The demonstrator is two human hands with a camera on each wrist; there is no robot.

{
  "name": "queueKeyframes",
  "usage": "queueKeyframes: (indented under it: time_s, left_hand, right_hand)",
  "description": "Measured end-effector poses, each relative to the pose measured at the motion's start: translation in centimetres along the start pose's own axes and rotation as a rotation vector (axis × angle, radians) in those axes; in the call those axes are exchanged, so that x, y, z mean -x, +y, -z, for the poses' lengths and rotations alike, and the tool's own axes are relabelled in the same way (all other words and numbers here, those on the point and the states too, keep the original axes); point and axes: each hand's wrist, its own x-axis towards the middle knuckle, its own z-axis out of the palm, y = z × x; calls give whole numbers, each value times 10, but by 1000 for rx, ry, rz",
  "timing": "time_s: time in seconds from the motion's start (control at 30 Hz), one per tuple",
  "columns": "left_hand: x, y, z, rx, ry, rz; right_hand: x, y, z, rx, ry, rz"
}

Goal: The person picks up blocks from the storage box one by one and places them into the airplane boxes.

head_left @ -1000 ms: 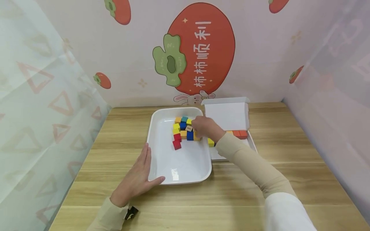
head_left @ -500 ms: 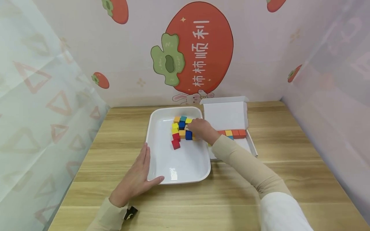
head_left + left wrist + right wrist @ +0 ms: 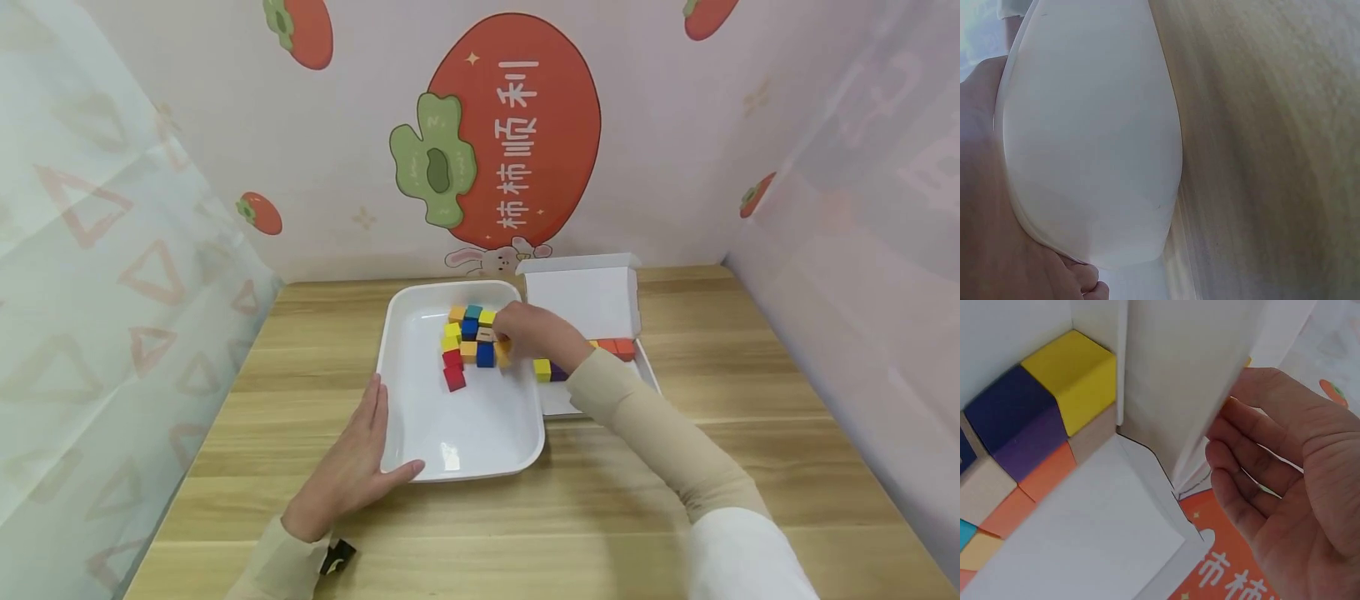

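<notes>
In the head view, the left hand [image 3: 348, 462] lies along the near left corner of a white tray [image 3: 457, 433], fingers straight against its side and thumb at the front rim. Over the tray's right rim reaches the right hand [image 3: 536, 333], its fingertips pinching an orange block [image 3: 502, 353] at the right end of a cluster. Beside it lie a blue block [image 3: 485, 356], a plain wooden block [image 3: 486, 334], a red block [image 3: 454, 378] and several others. In the right wrist view, the tray wall mostly hides that block from sight.
An open white box [image 3: 558, 404] stands against the tray's right side, its lid [image 3: 581, 300] raised at the back. Inside are a yellow block [image 3: 1075, 375], a purple block [image 3: 1019, 415] and several others in rows. Below is a wooden table [image 3: 480, 542], with patterned walls around it.
The right hand dips to the left over the cluster, then draws slightly back to the right with its fingers at the orange block. The left hand stays on the tray.
</notes>
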Motion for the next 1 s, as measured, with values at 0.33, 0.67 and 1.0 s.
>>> queueKeyframes:
  time_s: [0.33, 0.67, 1.0]
  left_hand:
    - [0, 0, 1, 6, 15, -18]
    - [0, -1, -1, 5, 3, -5]
    - [-1, -1, 0, 7, -2, 4]
  right_hand:
    - [41, 16, 29, -35, 81, 47]
    - [83, 59, 28, -49, 108, -9]
    - [117, 105, 12, -69, 58, -131]
